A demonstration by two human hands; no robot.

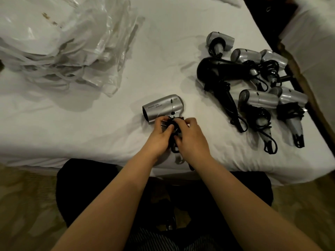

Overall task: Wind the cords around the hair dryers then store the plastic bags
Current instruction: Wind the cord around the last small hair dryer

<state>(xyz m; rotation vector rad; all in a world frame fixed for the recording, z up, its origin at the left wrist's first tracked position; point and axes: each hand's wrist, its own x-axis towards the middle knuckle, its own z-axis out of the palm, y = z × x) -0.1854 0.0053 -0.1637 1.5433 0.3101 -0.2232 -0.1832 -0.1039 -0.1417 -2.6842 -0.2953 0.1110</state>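
Gripping the black cord (173,136) wound on the silver hair dryer (163,107), left hand (159,134); right hand (190,136) likewise.

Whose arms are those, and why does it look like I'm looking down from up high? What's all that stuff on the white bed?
There is no machine here. The arms belong to a person who wears a camera on the head, so the one picture shows what that person sees looking down.

The left hand and the right hand are together at the handle of a silver hair dryer lying on the white bed. The fingers curl round its black cord, which is bunched at the handle.

To the right lies a group of other hair dryers: one black hair dryer and several silver ones, with black cords wound on their handles. At the upper left lies a heap of clear plastic bags.
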